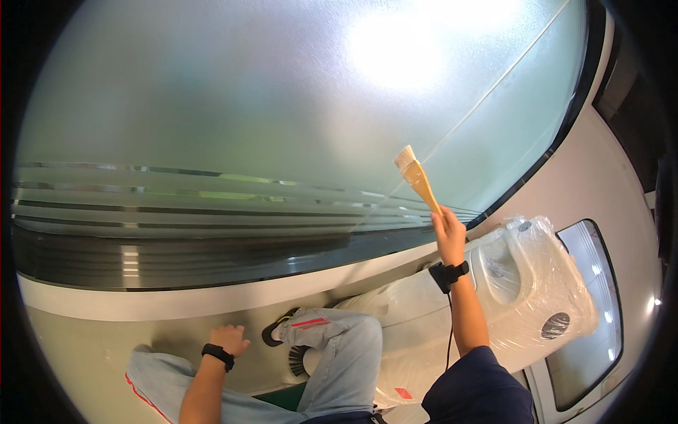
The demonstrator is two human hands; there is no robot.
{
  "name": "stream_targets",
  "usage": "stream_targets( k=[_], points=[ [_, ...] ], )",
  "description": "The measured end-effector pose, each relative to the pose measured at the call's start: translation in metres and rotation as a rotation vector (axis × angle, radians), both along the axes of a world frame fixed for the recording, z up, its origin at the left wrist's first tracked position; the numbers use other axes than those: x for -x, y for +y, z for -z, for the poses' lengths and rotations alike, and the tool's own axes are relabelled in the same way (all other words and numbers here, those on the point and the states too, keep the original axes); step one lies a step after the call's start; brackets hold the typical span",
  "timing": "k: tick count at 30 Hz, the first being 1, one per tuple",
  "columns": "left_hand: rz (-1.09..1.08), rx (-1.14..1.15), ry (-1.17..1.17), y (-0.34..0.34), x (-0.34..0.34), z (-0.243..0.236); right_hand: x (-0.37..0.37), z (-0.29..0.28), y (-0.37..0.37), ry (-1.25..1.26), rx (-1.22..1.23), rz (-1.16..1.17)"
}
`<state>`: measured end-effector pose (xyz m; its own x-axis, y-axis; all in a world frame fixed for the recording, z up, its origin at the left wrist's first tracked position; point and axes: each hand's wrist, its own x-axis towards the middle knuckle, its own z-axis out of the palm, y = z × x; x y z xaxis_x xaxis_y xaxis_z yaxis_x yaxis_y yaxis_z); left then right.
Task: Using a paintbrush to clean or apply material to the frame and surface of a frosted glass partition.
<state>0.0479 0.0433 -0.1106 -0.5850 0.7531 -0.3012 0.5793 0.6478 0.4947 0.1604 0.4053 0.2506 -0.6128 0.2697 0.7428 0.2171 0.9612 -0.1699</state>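
My right hand [450,230] grips the wooden handle of a flat brush [421,182], raised in front of a large frosted glass pane [247,106]. Its pale bristles point up and to the left, close to the glass; whether they touch it I cannot tell. A black band with a small box and a cable circles my right wrist. Low on the left, my left hand [229,340] hovers near my bent leg with its fingers loosely apart, holding nothing visible. A black band sits on that wrist too.
A bulky white machine [505,283] wrapped in clear plastic stands at my right, with a dark round brush [297,360] low beside my foot. Below the glass runs a pale ledge [176,305]. A window [590,311] with a dark frame is at the far right.
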Motion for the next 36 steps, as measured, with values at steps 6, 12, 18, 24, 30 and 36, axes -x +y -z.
stream_targets(
  k=[6, 12, 18, 24, 30, 36],
  points=[
    [0.017, -0.047, 0.038, 0.004, -0.001, 0.009, 0.008, -0.001, -0.013, -0.076, 0.580, -0.160],
    [0.003, -0.037, 0.033, 0.005, 0.000, 0.009, 0.017, -0.011, -0.013, -0.148, 0.753, -0.210],
    [-0.004, -0.036, -0.014, 0.002, 0.000, 0.008, 0.014, -0.020, 0.007, -0.205, 0.717, 0.030],
    [-0.017, -0.044, 0.004, 0.004, -0.001, 0.011, 0.019, -0.015, -0.002, -0.273, 0.517, 0.044],
    [-0.009, -0.066, 0.046, 0.003, -0.003, 0.010, 0.026, -0.007, -0.039, -0.351, 0.513, -0.079],
    [-0.039, -0.121, 0.042, 0.002, -0.002, 0.015, 0.032, 0.002, -0.068, -0.453, 0.521, -0.222]
  ],
)
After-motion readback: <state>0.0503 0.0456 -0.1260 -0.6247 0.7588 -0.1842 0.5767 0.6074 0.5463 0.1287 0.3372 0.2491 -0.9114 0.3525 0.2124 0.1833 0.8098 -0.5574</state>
